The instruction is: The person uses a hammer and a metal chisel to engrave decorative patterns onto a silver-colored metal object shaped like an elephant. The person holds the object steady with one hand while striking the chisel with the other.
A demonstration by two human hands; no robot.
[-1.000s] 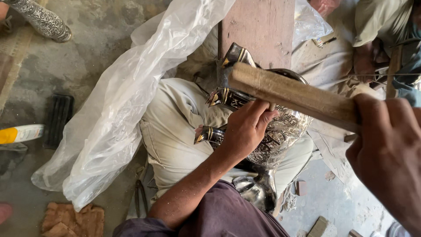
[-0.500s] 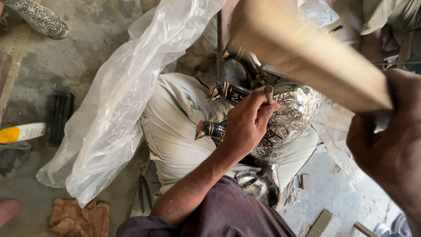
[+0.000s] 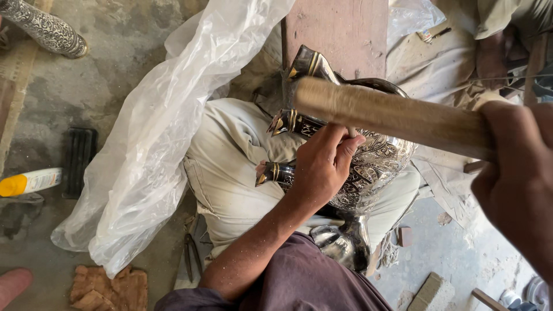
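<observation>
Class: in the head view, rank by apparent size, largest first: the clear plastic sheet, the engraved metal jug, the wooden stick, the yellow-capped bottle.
1. Clear plastic sheet
2. Engraved metal jug, partly hidden
3. Wooden stick, nearer the camera, so its rank against the jug is unsure
4. Yellow-capped bottle

A white bottle [image 3: 31,181] with a yellow cap end lay on its side on the floor, at the far left of my view, just beside a black ribbed block [image 3: 79,161]. A large sheet of clear plastic wrapping [image 3: 167,126] lay crumpled to the right of that block, reaching against my knee. I saw no signs or screens.
</observation>
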